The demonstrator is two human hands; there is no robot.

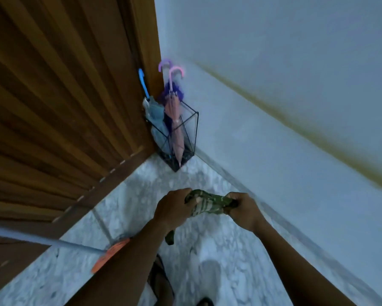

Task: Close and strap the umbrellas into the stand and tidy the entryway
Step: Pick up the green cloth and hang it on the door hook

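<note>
I hold a green and white patterned cloth between both hands above the marble floor. My left hand grips its left end, and a strip of the cloth hangs down below that hand. My right hand grips the bunched right end. In the corner stands a black wire umbrella stand. Three closed umbrellas lean in it: a pale blue umbrella with a blue handle, a pink umbrella with a hooked handle, and a purple umbrella behind it.
A slatted wooden door fills the left side. A pale wall with a blurred yellow-brown stripe runs along the right. A broom with a grey stick and an orange head lies at lower left. Dark sandals show at the bottom edge.
</note>
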